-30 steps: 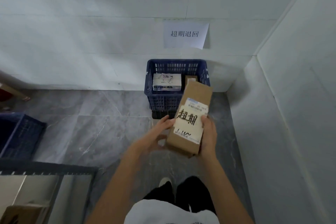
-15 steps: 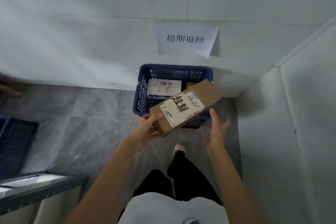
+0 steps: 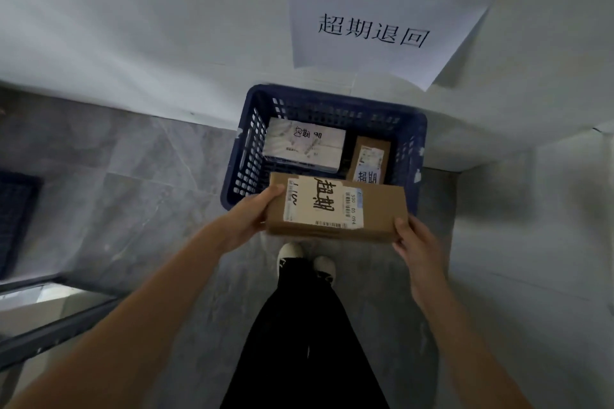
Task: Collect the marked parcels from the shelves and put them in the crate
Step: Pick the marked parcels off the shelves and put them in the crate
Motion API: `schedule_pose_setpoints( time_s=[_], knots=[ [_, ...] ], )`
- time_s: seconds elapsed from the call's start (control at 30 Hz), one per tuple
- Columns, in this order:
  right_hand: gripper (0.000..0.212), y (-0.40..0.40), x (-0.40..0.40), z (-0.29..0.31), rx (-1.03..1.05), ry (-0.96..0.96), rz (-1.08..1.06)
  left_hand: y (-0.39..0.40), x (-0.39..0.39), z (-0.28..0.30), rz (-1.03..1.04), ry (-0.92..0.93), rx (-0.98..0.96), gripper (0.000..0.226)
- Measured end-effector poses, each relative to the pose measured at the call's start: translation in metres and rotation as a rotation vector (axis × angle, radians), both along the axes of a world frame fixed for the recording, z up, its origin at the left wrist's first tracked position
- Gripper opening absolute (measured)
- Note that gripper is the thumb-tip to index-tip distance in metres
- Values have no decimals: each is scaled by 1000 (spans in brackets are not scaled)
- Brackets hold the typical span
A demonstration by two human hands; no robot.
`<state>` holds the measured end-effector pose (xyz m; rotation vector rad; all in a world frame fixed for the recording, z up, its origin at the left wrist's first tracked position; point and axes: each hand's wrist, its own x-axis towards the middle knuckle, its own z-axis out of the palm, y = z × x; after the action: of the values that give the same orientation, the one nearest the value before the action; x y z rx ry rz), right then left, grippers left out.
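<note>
Dim, flat, bluish indoor light with no glare. Soft shadows fall in the right corner and under the crate (image 3: 324,143). Wide-angle bending curves the edges; the upper frame is motion-blurred.

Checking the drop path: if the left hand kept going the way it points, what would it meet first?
The left hand, gripping the brown parcel, points toward the blue crate. It would probably meet the crate's near rim first, though height above it is unclear.

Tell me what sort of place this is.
Probably a parcel depot's returns corner: a printed wall sign hangs above a blue crate of labelled parcels, and both hands hold another marked parcel.
</note>
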<state>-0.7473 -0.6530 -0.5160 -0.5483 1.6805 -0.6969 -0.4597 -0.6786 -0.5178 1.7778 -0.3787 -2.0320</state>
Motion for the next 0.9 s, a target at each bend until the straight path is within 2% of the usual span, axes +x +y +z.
schedule_pose_setpoints(
  time_s=[0.1,0.23,0.33,0.4,0.53,0.77,0.9],
  knots=[
    [35,-20,16,-39,22,36,19,-22,6,-36,52,-148,-40,42],
    [42,-52,39,-95,89,92,84,-53,12,-88,106,-422,-99,24],
    [41,-72,50,-139,126,142,172,-71,15,-128,2,-655,-124,25],
    [41,-83,58,-162,178,161,217,-80,15,-153,-66,-748,-129,29],
    [62,-101,70,-207,369,109,266,-90,20,-205,-175,-761,-89,36],
    [56,-126,90,-290,438,-50,275,-101,41,-274,-239,-850,18,35],
    [60,-136,99,-311,442,-76,279,-105,54,-302,-269,-785,-56,46]
  ],
)
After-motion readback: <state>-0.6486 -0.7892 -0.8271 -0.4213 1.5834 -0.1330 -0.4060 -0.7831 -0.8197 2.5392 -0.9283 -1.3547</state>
